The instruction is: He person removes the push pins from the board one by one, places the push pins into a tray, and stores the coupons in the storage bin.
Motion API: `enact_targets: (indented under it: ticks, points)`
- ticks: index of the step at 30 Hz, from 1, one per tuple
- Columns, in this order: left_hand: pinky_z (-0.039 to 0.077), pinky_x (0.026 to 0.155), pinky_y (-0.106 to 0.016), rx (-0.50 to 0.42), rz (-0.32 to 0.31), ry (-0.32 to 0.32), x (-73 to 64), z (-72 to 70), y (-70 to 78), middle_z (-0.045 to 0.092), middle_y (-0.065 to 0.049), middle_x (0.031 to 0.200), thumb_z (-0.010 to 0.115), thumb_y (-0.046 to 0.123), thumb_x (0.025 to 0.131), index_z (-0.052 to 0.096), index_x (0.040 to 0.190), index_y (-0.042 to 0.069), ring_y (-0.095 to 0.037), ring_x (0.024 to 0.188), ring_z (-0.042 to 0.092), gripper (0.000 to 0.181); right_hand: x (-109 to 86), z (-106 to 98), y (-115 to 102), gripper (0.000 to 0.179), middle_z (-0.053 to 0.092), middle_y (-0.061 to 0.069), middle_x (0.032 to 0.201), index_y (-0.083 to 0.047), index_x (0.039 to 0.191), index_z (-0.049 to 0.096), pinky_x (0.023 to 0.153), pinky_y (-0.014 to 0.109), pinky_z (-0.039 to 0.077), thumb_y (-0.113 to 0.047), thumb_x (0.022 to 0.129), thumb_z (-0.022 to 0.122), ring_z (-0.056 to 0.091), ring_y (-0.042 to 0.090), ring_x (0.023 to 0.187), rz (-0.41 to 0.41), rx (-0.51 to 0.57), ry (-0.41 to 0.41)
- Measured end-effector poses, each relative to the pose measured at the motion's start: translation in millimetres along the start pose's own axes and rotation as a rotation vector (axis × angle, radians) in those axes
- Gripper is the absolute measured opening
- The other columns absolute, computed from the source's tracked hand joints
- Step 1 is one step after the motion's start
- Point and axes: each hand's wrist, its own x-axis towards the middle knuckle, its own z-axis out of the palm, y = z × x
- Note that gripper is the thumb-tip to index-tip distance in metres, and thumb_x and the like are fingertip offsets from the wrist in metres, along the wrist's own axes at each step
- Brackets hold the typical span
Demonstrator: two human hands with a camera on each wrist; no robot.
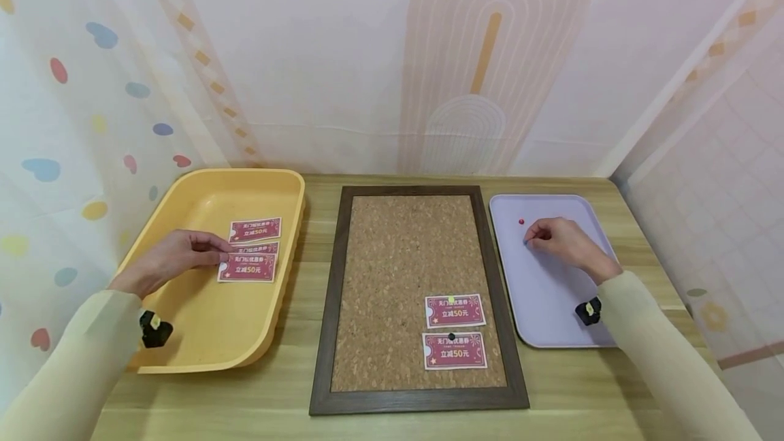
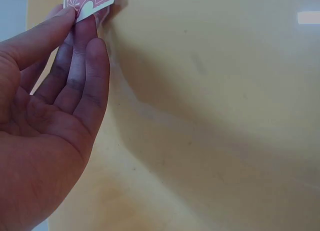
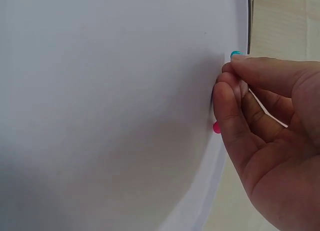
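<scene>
My left hand (image 1: 170,260) reaches into a yellow tray (image 1: 214,318) and pinches a red-and-white coupon (image 1: 248,269) by its left edge between thumb and fingers. Two more coupons lie just beyond it, the nearer one partly covered and the farther coupon (image 1: 260,229) fully in view. In the left wrist view only a corner of the held coupon (image 2: 87,2) shows. Over a lilac tray (image 1: 551,322), my right hand (image 1: 565,243) pinches a blue pushpin (image 3: 236,54) between thumb and fingertips. A red pushpin (image 1: 522,221) lies on that tray, left of the fingers.
Between the trays lies a cork board (image 1: 404,257) with a dark wooden frame. Near its lower right, one coupon (image 1: 462,317) bears a yellow pushpin (image 1: 451,299); below, another coupon (image 1: 462,357) bears a black pushpin (image 1: 451,336). Patterned curtains (image 1: 343,73) border the wooden table (image 1: 282,400).
</scene>
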Motion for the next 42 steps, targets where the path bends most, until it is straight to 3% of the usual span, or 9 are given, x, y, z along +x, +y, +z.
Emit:
enact_targets:
  ticks: [12,18,21,25,30,34,42]
  points:
    - [0.055,0.077,-0.024,0.089,-0.021,0.021,-1.1,-1.6,-3.0,0.073,-0.014,0.115,0.076,0.023,0.097,0.074,0.120,-0.003,-0.010,0.090,0.062,0.035,1.5,0,-1,0.005,0.073,0.008,0.091,0.001,0.096,0.074,0.075,0.028,0.049,0.001,0.093,0.069,0.061,0.017,0.085,0.014,-0.031,-0.012]
    - [0.054,0.077,-0.022,0.171,-0.001,0.107,-11.6,-12.2,12.4,0.070,-0.020,0.123,0.070,0.026,0.101,0.068,0.128,-0.004,-0.010,0.093,0.062,0.041,-3.0,-6,-9,0.007,0.073,0.011,0.096,0.000,0.101,0.073,0.082,0.039,0.051,-0.002,0.095,0.070,0.065,0.027,0.093,0.029,-0.033,0.020]
    - [0.049,0.078,-0.015,0.191,0.020,0.179,-18.9,-10.8,26.9,0.066,-0.022,0.130,0.069,0.035,0.101,0.065,0.133,0.000,0.003,0.095,0.059,0.047,-7.6,-8,-15,0.008,0.073,0.014,0.100,0.000,0.103,0.073,0.082,0.040,0.052,-0.002,0.097,0.069,0.066,0.031,0.096,0.024,-0.024,0.038]
    - [0.048,0.076,-0.009,0.158,0.115,0.262,-28.5,2.4,52.9,0.066,-0.024,0.130,0.070,0.033,0.101,0.065,0.132,0.001,0.016,0.093,0.057,0.045,-15.4,-8,-24,0.008,0.073,0.014,0.105,0.000,0.104,0.073,0.082,0.039,0.053,-0.002,0.097,0.069,0.069,0.032,0.098,-0.016,-0.019,0.063]
    - [0.046,0.079,-0.006,0.154,0.224,0.317,-35.4,24.9,89.9,0.069,-0.018,0.125,0.070,0.025,0.101,0.068,0.128,0.004,0.010,0.096,0.059,0.034,-24.0,-5,-37,0.009,0.074,0.015,0.109,0.001,0.105,0.073,0.084,0.034,0.056,-0.001,0.097,0.069,0.068,0.027,0.097,-0.073,-0.009,0.106]
    - [0.046,0.082,-0.007,0.115,0.264,0.333,-37.7,41.2,115.0,0.070,-0.011,0.123,0.071,0.023,0.101,0.070,0.127,0.008,0.007,0.100,0.061,0.030,-27.8,-2,-46,0.010,0.074,0.015,0.110,0.002,0.106,0.073,0.085,0.036,0.058,-0.001,0.097,0.069,0.067,0.023,0.096,-0.104,0.019,0.137]
    - [0.051,0.085,-0.013,-0.025,0.379,0.318,-38.8,76.9,149.5,0.071,-0.008,0.118,0.070,0.020,0.101,0.069,0.124,0.006,-0.004,0.103,0.066,0.027,-34.0,5,-59,0.010,0.074,0.010,0.105,0.000,0.105,0.074,0.081,0.026,0.056,-0.003,0.096,0.072,0.066,0.014,0.092,-0.116,0.053,0.186]
